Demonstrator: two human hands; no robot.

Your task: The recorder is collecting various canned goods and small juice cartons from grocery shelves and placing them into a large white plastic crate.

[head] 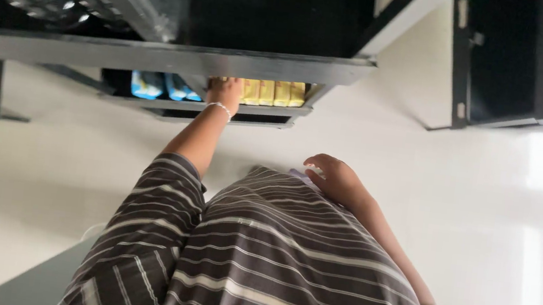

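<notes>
While the head camera looks down past a striped garment [271, 270], the left hand [226, 92] reaches far forward into a low dark shelf unit [159, 56] and rests on the left end of a row of yellow packets [272, 92]; fingers are curled onto the nearest packet, but whether they actually pinch it I cannot tell, since the shelf edge hides the tips. A thin bracelet [219, 107] sits on that wrist. Right hand [337, 179] hangs near the body, over the striped cloth, loosely open with fingers half bent, holding nothing I can make out; a pale bit [300, 174] shows just beside it, too small to name

Yellow packets stand upright side by side on the lower shelf, touching each other, to the right of some blue packets [159, 85] on the same level. White floor [482, 233] lies all around

Judgement on handling: the packets look small, light, boxy and fairly stiff, likely smooth wrapped so a bit slippery; packed tight, so best taken by top edge and front face of the end packet, thumb and fingers on opposite flat sides, then slid out toward the near side
</notes>
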